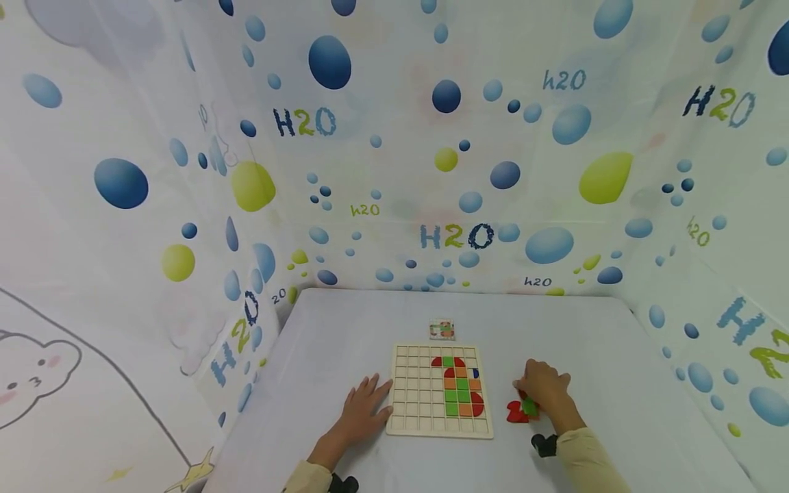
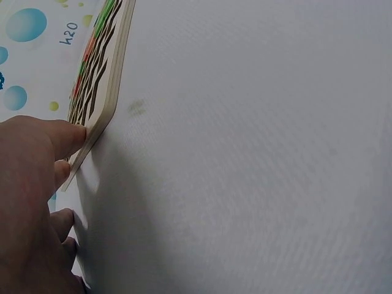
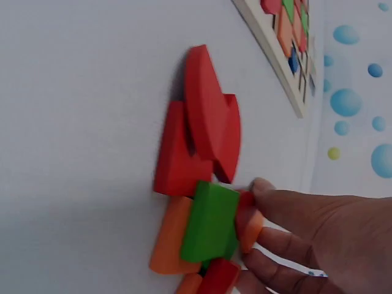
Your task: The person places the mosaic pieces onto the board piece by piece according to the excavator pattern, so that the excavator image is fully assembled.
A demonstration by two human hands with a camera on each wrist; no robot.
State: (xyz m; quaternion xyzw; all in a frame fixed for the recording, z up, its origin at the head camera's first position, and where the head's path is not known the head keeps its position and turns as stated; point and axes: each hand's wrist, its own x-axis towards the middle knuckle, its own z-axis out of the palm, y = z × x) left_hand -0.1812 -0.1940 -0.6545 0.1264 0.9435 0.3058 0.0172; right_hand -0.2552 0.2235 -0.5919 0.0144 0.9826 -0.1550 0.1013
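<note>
A pale wooden grid board [image 1: 413, 424] lies on the white table, with red, green and orange flat blocks and one small blue block [image 1: 475, 373] set in its right side. My left hand [image 1: 364, 411] rests at the board's left edge with fingers spread; in the left wrist view the thumb [image 2: 67, 138] touches the board's corner. To the right of the board, my right hand [image 1: 545, 389] reaches into a small pile of blocks. There its thumb and fingers pinch a red block [image 3: 245, 205]. Beside it lie a green block [image 3: 211, 220], an orange block [image 3: 171, 239] and red curved blocks [image 3: 205, 104].
Behind the board lies a small picture card [image 1: 442, 329] with a coloured pattern. A patterned sheet [image 1: 394, 171] with blue and yellow-green spots hangs around the table [image 1: 345, 322]. Black straps [image 1: 544, 445] with devices sit at both wrists.
</note>
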